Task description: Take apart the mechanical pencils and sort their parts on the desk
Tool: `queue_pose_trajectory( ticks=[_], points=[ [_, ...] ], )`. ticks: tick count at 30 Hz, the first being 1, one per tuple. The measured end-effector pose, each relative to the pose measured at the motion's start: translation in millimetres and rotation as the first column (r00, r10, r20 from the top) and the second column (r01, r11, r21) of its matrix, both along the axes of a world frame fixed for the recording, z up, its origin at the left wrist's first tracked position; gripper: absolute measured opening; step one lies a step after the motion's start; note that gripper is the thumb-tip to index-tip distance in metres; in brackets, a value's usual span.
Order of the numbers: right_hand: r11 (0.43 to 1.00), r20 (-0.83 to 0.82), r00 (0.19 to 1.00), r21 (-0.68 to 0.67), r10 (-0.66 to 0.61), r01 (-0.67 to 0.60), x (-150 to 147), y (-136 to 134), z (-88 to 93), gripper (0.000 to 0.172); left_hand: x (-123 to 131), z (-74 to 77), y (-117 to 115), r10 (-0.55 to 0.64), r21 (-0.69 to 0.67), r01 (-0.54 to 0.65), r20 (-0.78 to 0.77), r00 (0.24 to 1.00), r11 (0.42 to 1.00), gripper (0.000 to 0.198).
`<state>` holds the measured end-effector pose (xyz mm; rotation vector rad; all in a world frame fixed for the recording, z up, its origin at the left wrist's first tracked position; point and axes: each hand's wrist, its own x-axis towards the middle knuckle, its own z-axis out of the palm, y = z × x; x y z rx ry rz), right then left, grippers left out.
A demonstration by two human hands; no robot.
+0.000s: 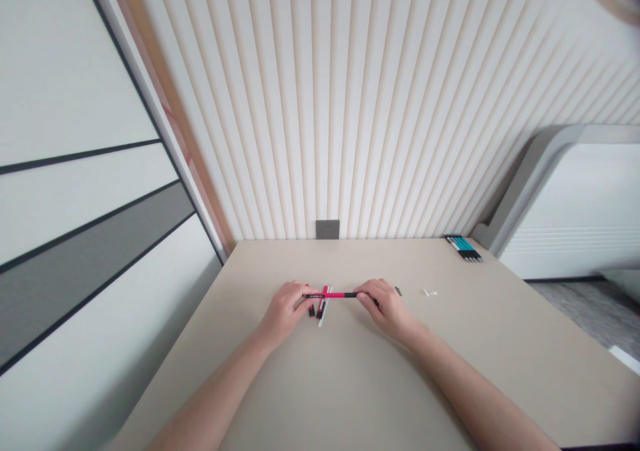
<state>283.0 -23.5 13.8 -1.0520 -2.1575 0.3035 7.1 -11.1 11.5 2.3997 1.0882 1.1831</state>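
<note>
A red and black pen [335, 295] is held level above the table between my two hands. The fingers of my left hand [287, 307] pinch its black left end, which bears small lettering. At the other end, my right hand [384, 307] grips the black part. Below the pen, on the table, lie a white stick [324, 314], a red and black pen piece [321, 309] and a small black piece [311, 311], partly covered by the held pen and my left hand. A dark piece [399, 291] shows just beyond my right fingers; its kind is unclear.
Small white pieces [429, 293] lie on the beige table [350, 384], right of my hands. Several blue and black pens [465, 247] sit in a row at the back right corner. Behind the table rises a ribbed wall [330, 104] with a dark socket [327, 229].
</note>
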Motion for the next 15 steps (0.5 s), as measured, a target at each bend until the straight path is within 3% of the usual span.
queue_pose_trajectory(
  ticks=[6,11,15],
  points=[
    [0.997,-0.005,0.999,0.058,0.044,-0.043,1.8,1.0,1.6,0.021,-0.1,0.3,-0.5,-0.003,0.021,0.003,0.002,1.0,1.0,0.016],
    [1.0,0.034,0.999,-0.004,0.01,-0.01,0.3,0.8,-1.5,0.042,1.1,1.4,-0.6,-0.042,0.033,0.042,0.003,0.999,0.999,0.014],
    [0.999,0.007,0.999,-0.006,0.032,-0.032,0.3,0.8,0.5,0.027,-0.4,0.7,0.9,-0.031,0.042,0.031,-0.005,1.0,0.999,0.014]
  ],
)
